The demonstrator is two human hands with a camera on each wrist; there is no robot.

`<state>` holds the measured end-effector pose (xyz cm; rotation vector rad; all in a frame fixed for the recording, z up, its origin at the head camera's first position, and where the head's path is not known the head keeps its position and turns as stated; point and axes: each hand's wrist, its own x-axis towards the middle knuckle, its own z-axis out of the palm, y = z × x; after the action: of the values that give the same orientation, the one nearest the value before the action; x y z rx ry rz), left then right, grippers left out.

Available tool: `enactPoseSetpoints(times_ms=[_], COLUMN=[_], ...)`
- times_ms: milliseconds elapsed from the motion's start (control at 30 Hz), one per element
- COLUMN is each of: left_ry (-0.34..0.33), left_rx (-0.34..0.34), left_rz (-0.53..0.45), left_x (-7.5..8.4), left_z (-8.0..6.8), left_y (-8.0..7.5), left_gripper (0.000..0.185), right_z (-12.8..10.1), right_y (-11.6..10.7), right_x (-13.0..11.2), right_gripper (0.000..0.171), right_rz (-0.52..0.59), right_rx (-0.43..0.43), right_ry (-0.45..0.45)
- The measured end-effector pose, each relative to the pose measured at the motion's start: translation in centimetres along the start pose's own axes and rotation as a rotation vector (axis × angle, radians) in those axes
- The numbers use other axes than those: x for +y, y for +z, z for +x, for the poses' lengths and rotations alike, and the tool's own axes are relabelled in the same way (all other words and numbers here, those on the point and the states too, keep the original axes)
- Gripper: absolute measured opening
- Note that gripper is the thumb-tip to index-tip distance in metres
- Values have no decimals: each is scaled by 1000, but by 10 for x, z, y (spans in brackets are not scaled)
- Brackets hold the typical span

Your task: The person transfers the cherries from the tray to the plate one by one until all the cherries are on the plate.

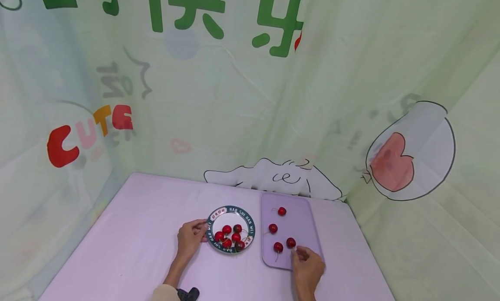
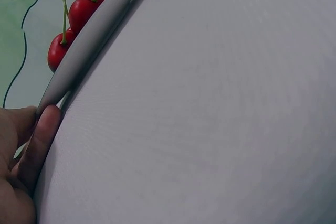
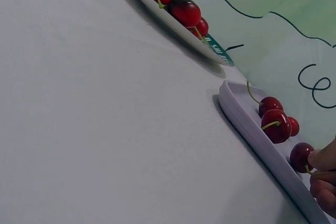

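Note:
My left hand pinches the left rim of a round plate, white with a dark green lettered border. Thumb above and finger below the rim show in the left wrist view. Several red cherries with green stems lie on the plate, some darker than others. To the right, a pale purple tray holds several more cherries. Over the tray's near right part, my right hand pinches a dark red cherry at its stem side, fingertips right against it.
The table has a pale cloth top. Behind and at both sides hangs a light curtain printed with letters and drawings. A black strap device sits at the left wrist. Bare tabletop shows between plate and tray.

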<state>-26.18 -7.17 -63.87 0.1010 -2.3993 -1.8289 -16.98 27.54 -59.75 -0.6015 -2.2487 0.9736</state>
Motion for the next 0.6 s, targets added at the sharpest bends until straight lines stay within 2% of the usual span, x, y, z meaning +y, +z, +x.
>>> enactPoseSetpoints(times_ms=[267,600], left_ry=[13,13], left_rx=[12,17], left_rz=[3,-1], left_x=[3,2], left_z=[-4,-2], left_y=[1,1], left_gripper=[27,26], right_z=[-2,0], right_y=[2,2], right_x=[4,4], right_gripper=[10,9], right_rz=[16,-6], right_rx=[-8,0], right_ry=[8,36])
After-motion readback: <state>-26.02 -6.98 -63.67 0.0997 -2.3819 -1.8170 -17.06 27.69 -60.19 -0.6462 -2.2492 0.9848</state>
